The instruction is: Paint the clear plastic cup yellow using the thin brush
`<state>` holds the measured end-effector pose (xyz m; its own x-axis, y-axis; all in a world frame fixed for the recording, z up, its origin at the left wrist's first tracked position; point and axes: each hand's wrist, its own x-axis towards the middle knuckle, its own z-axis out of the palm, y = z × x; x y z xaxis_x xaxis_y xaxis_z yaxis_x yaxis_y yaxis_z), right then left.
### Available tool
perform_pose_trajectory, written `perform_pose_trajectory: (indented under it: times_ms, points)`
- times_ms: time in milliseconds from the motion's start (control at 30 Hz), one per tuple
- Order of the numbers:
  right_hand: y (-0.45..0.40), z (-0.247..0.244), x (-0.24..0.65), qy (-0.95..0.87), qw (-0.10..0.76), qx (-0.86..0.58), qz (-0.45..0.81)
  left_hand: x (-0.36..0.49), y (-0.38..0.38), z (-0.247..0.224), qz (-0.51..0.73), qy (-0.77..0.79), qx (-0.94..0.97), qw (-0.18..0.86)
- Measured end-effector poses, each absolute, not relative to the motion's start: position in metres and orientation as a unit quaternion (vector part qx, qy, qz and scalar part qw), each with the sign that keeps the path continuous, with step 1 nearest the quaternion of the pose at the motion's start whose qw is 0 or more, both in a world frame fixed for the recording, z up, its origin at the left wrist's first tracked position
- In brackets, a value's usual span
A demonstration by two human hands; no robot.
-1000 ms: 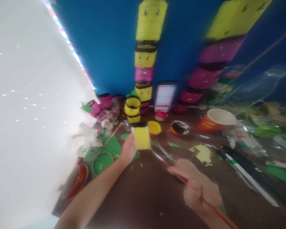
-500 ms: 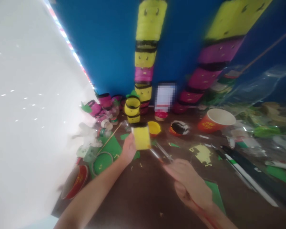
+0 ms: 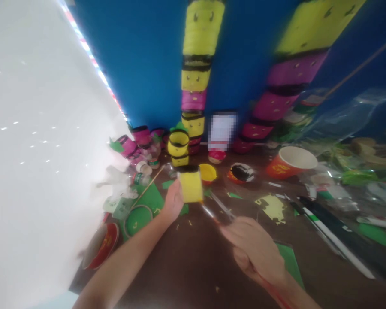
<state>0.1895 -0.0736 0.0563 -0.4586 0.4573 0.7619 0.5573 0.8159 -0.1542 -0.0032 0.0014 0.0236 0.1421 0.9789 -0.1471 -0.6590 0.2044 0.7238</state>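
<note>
My left hand [image 3: 174, 199] grips a small yellow cup [image 3: 191, 187] with a black upper rim, held above the brown table. My right hand [image 3: 255, 244] is closed around a paintbrush [image 3: 209, 212], whose tip is at or very near the cup's lower right corner. Behind the cup stands a bowl of yellow paint [image 3: 207, 172], and to its right a bowl of black paint [image 3: 241, 172]. Scissors [image 3: 221, 205] lie just beyond my right hand.
Stacked yellow and pink cups [image 3: 193, 101] rise along the blue wall. A red paper cup [image 3: 291, 163], a yellow paper scrap [image 3: 273, 208] and markers [image 3: 337, 240] are on the right. Green paper [image 3: 149, 199] and a red bowl [image 3: 104, 246] are at left.
My right hand and the brush have shifted very slightly. My left hand and the yellow cup are almost unmoved.
</note>
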Motion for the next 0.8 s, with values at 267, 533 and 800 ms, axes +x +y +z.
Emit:
perform_pose_trajectory:
  times_ms: [267, 533, 800]
  points:
    - [-0.0706, 0.057, 0.1843, -0.829, 0.45, -0.329, -0.035, -0.0036, -0.0006, 0.0248, 0.565, 0.301, 0.289, 0.711]
    - [-0.0773, 0.055, 0.1878, -0.814, 0.478, -0.331, -0.01, -0.0039, 0.0008, 0.0211, 0.571, 0.295, 0.29, 0.709]
    - [-0.0725, 0.0579, 0.183, -0.821, 0.46, -0.338, -0.015, -0.0035, -0.0003, 0.0228, 0.569, 0.305, 0.299, 0.703]
